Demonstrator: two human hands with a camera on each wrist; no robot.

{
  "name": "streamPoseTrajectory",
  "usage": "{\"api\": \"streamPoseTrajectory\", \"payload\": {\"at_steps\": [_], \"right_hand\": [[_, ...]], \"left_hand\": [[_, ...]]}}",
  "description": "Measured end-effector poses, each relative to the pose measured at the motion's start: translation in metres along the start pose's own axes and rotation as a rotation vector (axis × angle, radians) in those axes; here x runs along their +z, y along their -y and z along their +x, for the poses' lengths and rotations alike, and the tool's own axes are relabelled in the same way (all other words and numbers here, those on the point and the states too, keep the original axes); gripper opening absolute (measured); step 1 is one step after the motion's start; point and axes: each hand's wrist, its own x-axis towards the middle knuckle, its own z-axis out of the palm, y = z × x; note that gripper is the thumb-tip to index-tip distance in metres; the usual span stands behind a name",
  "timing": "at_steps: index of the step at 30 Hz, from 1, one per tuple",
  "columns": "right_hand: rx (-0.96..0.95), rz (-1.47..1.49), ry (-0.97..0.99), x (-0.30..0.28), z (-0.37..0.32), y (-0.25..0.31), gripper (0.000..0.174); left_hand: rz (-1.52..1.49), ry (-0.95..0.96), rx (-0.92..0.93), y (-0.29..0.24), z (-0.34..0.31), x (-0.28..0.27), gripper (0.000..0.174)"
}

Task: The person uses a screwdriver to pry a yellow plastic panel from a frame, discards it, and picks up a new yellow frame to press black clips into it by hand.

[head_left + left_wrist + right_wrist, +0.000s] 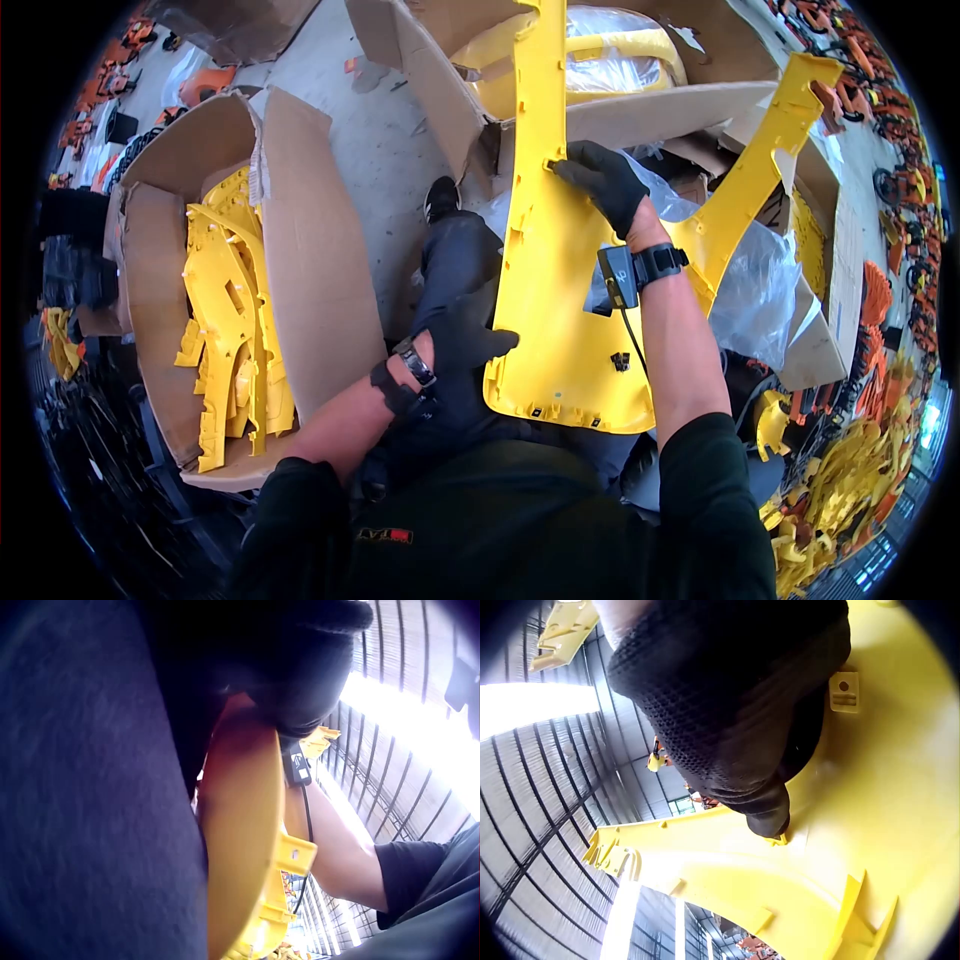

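A large yellow plastic panel [575, 330] with two long arms lies across the person's lap, its ribbed inner side facing up. The gloved left hand [465, 335] grips its lower left edge, thumb on top; in the left wrist view the dark glove [300, 667] wraps over the curved rim. Along the panel's left arm, the gloved right hand [605, 183] pinches a small black clip at an edge tab. In the right wrist view its fingertips [769, 823] press at a yellow tab and hide the clip. Several loose black clips [620, 362] lie on the panel.
At left an open cardboard box [320, 240] holds yellow parts [225, 290]. Another carton [640, 115] ahead contains a plastic-wrapped yellow part [625, 60]. Clear plastic film [750, 290] hangs beside the panel's right arm. Yellow pieces [835, 500] are heaped at lower right.
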Motion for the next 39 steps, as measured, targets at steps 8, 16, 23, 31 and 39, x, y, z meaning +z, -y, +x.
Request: {"api": "streamPoseTrajectory", "payload": {"at_steps": [8,16,23,31,39], "right_hand": [[-0.16,-0.325,0.012,0.022,-0.013,0.03,0.038],[-0.208,-1.139,0.07,-0.008,-0.136,0.042,0.023],[0.106,-1.152,0.039,0.013,-0.257,-0.005,0.022],[0.178,-1.402,0.015,0.053,-0.253,-0.023,0.016],[0.064,-1.385,-0.004,0.056,-0.248,-0.024,0.015]], "left_hand": [[-0.522,-0.295,0.101,-0.061,0.056,-0.028,0.035],[-0.639,-0.365,0.076,-0.02,0.058,-0.034,0.032],[-0.54,-0.376,0.165,-0.013,0.047,-0.034,0.031],[-0.356,-0.433,0.28,-0.024,0.04,-0.029,0.03],[-0.277,-0.443,0.202,-0.034,0.033,-0.03,0.035]]}}
